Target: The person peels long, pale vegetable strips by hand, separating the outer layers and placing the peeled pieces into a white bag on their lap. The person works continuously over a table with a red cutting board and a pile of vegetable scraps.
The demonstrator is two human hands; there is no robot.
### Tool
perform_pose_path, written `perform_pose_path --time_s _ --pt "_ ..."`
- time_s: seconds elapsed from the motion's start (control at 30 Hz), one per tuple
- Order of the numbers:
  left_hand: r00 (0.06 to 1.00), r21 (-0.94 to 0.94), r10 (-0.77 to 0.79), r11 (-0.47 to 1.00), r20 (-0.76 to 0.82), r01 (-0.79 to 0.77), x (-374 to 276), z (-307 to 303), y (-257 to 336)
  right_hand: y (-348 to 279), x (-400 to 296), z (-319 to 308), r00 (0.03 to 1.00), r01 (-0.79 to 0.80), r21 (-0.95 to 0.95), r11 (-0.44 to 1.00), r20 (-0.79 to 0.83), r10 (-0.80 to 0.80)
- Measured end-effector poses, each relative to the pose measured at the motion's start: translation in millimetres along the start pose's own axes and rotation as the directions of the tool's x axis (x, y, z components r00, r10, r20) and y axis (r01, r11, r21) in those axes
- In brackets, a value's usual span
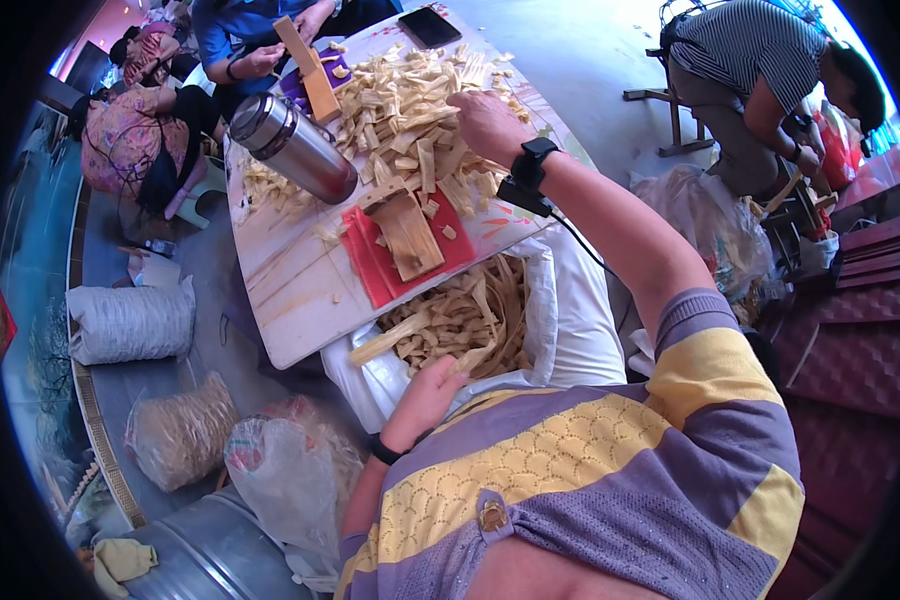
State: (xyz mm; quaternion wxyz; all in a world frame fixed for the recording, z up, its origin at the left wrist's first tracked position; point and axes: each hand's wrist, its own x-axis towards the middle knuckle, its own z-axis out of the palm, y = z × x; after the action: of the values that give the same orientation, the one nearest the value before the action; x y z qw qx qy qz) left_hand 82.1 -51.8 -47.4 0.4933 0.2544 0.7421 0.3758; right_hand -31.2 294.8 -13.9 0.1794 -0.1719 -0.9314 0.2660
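My left hand [429,394] is closed on a pale, leaf-like dried strip [390,339] above an open white woven sack [544,307] filled with similar brownish strips [465,315]. My right hand [491,126] reaches over the table to the right edge of a heap of pale folded strips [401,105]; its fingers are bent, and whether they hold a strip cannot be told. Between my hands, a wooden block tool [407,236] lies on a red mat [367,262] at the near table edge, with small scraps around it.
A steel thermos [296,150] stands on the table [285,300] left of the heap. Across sit a person in blue [229,37], another wooden tool [311,75] and a phone [430,28]. Filled bags [131,322] lie on the floor at left. A person in stripes [750,60] bends at right.
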Motion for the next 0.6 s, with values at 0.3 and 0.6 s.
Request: perform_pose_path --time_s 0.3,0.6 --pt "0.999 0.012 0.007 1.000 -0.040 -0.007 2.1 -2.5 -0.5 -1.8 12.9 5.8 0.995 0.018 -0.147 0.989 -0.092 -0.032" --pt "0.999 0.119 0.045 0.992 -0.028 -0.041 8.3 2.2 1.9 -8.6 9.4 -12.9 0.984 0.047 0.107 0.993 -0.177 -0.028"
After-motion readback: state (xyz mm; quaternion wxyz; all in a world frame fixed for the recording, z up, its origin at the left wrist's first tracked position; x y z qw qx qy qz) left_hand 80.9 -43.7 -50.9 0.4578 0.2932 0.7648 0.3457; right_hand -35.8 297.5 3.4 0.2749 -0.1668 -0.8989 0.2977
